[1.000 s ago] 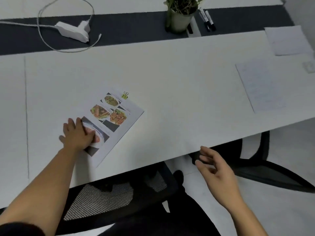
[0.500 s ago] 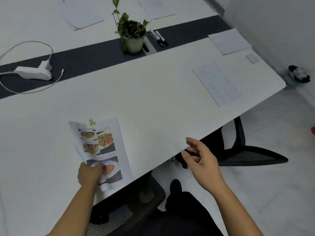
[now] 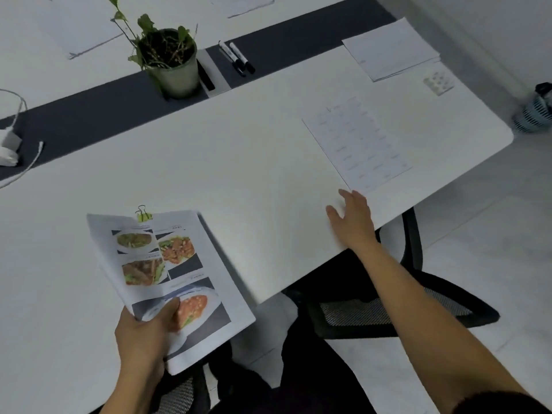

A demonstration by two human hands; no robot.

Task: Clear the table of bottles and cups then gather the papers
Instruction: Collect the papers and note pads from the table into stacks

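Left hand (image 3: 146,333) grips clipped photo pages (image 3: 167,273) at their near edge, thumb on top; pages raised over the table's (image 3: 239,162) near edge. Right hand (image 3: 354,219) flat, fingers spread, just short of the printed sheet's (image 3: 357,141) near corner; contact with table unclear. Farther right: paper stack (image 3: 391,49). Far centre: potted plant (image 3: 173,64), markers (image 3: 239,58) beside it.

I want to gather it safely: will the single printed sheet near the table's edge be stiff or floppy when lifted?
Likely floppy and light: the sheet looks single and thin. Lying flat on the smooth table, it probably slides easily when pushed.
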